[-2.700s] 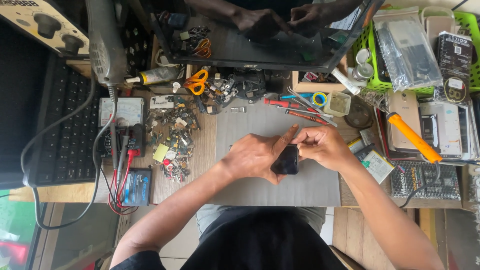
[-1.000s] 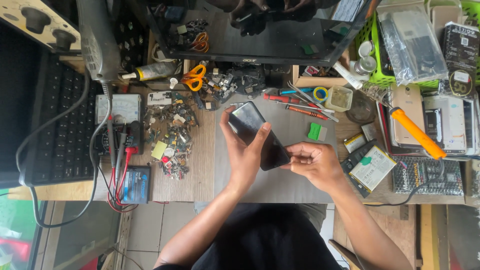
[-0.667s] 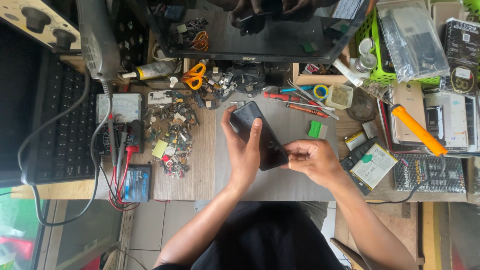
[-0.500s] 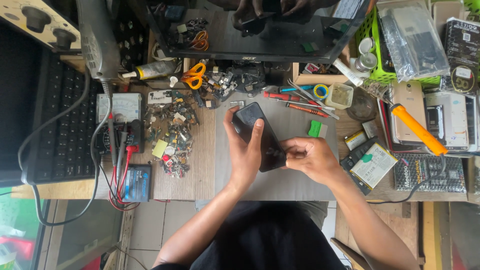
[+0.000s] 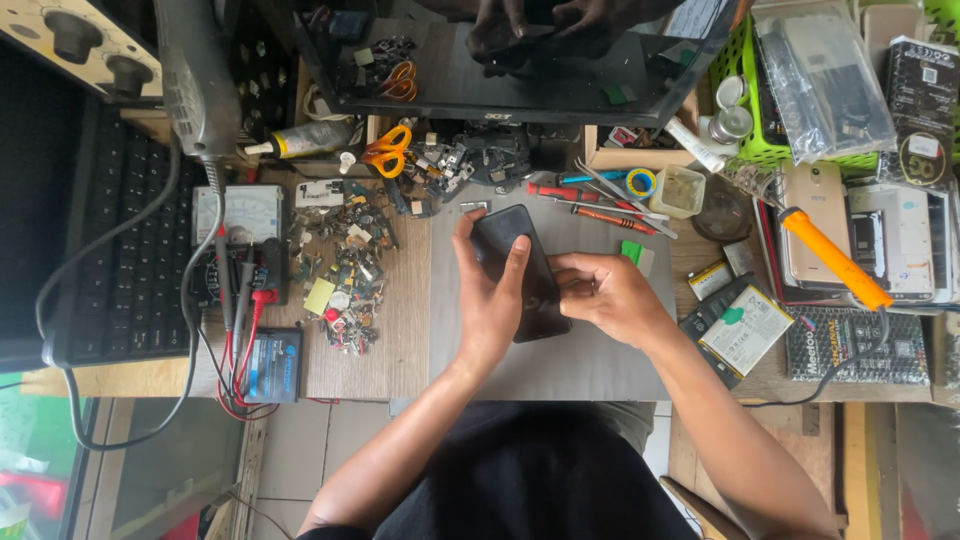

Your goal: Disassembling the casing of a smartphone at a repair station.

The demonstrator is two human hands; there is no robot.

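From the head camera, the left hand wraps its fingers around a black phone and holds it over the grey mat. The right hand pinches the phone's right edge. Orange scissors lie well apart.

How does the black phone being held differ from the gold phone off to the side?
The black phone is dark and glossy; the gold phone is pale.
The black phone is gripped by the left hand and touched by the right hand; the gold phone lies untouched.
Both are flat slabs.
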